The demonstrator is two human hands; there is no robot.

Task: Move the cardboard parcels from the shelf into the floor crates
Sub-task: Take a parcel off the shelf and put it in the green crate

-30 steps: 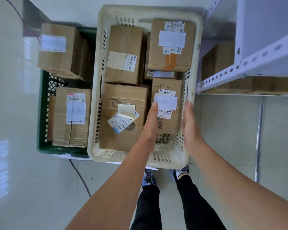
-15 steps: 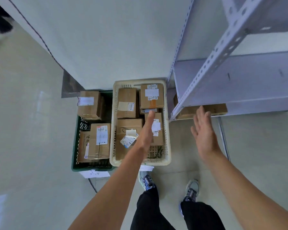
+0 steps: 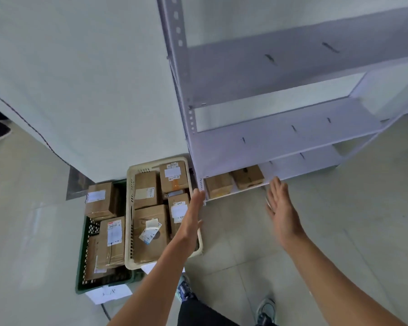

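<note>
A cream crate on the floor holds several cardboard parcels, among them a large one with loose labels. Left of it a green crate holds more parcels. On the grey shelf unit, two parcels lie on the bottom level: one near the left post, another beside it. My left hand is stretched out flat over the cream crate's right edge, fingertips near the shelf post. My right hand is flat and held out in front of the bottom shelf, holding nothing.
The upper shelf levels show no parcels. A white wall stands behind the crates. Paper sheets lie on the tiled floor by the green crate. My shoes are at the bottom of the view.
My view has risen from close over the cream crate to standing height. Both hands left the parcel in the crate and swung right toward the bottom shelf.
</note>
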